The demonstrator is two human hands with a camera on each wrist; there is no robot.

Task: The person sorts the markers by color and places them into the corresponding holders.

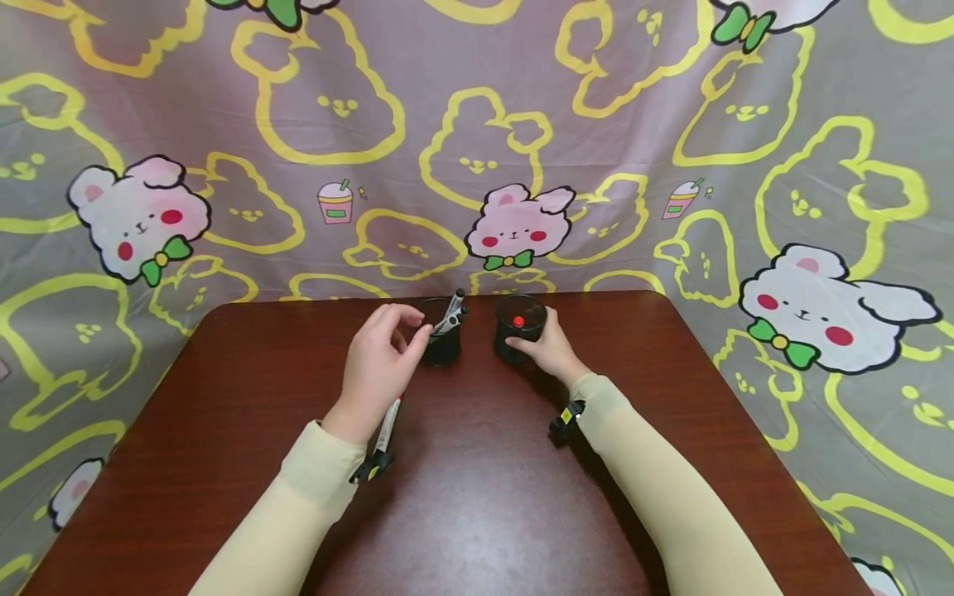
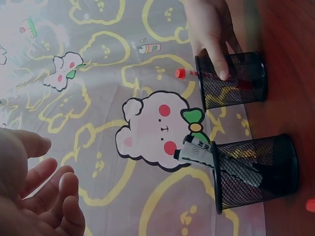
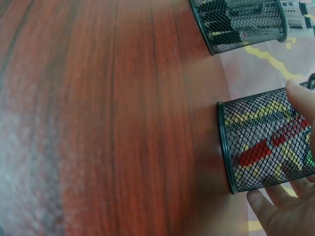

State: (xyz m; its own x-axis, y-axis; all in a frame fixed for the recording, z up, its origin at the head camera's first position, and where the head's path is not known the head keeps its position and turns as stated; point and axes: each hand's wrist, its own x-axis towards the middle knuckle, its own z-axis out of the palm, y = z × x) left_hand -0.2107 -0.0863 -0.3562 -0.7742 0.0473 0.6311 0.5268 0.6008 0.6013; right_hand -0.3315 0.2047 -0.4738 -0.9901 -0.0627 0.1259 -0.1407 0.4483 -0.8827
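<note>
My right hand (image 1: 555,348) grips a black mesh pen holder (image 3: 270,142) by its side, thumb on the near face and fingers behind. Inside that holder leans a red-capped marker (image 2: 181,73). To the left stands a second mesh pen holder (image 2: 256,172), with white markers (image 2: 197,152) with black ends sticking out of its top. My left hand (image 1: 383,356) hovers close to this second holder, its fingers loosely bent and nothing between them in the left wrist view. Under the left wrist lies a white marker (image 1: 387,426) with a red end, partly hidden by the forearm.
Both holders stand near the back edge of the brown wooden table (image 1: 477,497). A cloth (image 1: 417,124) printed with rabbits and yellow outlines hangs behind the table and at its sides. Each wrist carries a small black camera mount (image 1: 568,420).
</note>
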